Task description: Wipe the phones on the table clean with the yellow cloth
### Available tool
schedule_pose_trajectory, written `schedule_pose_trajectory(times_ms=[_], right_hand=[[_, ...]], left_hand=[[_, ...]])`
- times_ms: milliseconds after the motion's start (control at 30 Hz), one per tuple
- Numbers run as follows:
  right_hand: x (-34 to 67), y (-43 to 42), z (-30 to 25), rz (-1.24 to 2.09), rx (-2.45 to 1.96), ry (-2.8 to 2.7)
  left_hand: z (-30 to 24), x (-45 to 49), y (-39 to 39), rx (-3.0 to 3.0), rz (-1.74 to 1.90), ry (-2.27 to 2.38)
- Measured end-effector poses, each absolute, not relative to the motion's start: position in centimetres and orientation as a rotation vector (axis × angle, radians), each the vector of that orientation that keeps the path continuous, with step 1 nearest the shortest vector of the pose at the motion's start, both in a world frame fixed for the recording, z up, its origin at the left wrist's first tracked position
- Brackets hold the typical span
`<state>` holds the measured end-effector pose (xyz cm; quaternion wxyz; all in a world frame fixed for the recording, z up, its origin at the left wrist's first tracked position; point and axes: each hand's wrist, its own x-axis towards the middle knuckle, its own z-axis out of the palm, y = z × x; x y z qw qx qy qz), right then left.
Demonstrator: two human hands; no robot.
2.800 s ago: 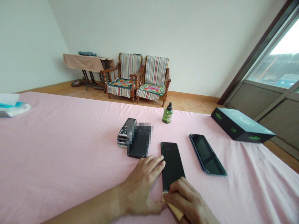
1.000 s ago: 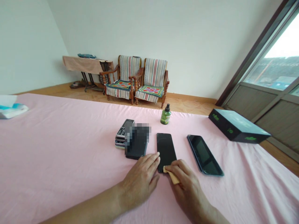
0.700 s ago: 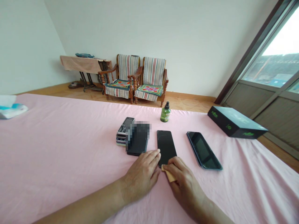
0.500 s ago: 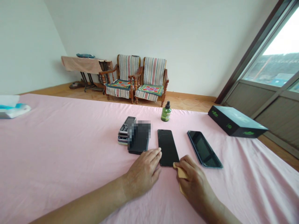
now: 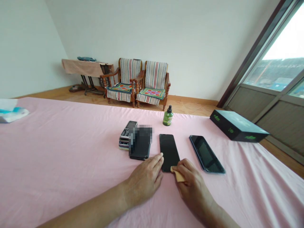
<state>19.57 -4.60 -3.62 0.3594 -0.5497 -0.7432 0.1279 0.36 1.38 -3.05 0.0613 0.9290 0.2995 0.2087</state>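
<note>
Black smartphone (image 5: pixel 168 148) lying on a pink bedsheet (image 5: pixel 71 158), its dark glass facing up and its long axis pointing away from the wearer. Left hand (image 5: pixel 142 180): open and flat on the sheet, just left of the phone's lower end, with the fingertips at the phone's left edge. This braces the phone from the side and leaves the glass uncovered. Right hand (image 5: pixel 192 180): curled, pinching a folded tan cloth (image 5: pixel 178 175) whose free edge rests on the phone's lower right corner. The cloth lies between the fingers and the glass at this corner, so the contact shown is cloth on phone.

Surroundings, relative to the black smartphone: just to its left, a blurred dark handset (image 5: pixel 140 144) lies against a stack of handsets (image 5: pixel 125 139) topped by a keypad phone. To its right, a second dark smartphone (image 5: pixel 206 154) lies near and slightly angled. Beyond its far end stands a green bottle (image 5: pixel 167 117) with a black cap. Farther right lies a black box (image 5: pixel 237 128) with green lettering.
</note>
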Motion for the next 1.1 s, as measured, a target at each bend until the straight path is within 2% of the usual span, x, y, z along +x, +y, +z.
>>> schedule_pose_trajectory(times_ms=[200,300,500,733,1100], right_hand=[[21.8,-4.6,-4.1,0.224,-1.626,-1.769],[21.8,-4.5,-3.7,0.163,-1.581,-1.714],[20.5,-4.5,-3.5,0.314,-1.491,-1.836],[22.4,-4.1,-3.3,0.215,-1.646,-1.676],[23.2,4.9,-3.0,0.18,-1.737,-1.644]], left_hand=[[-3.0,0.2,1.3,2.852,0.56,0.902],[-3.1,0.1,1.3,2.842,0.583,0.898],[-3.2,0.2,1.4,2.819,0.601,0.899],[-3.0,0.2,1.3,2.861,0.522,0.907],[-2.8,0.0,1.4,2.821,0.521,0.916]])
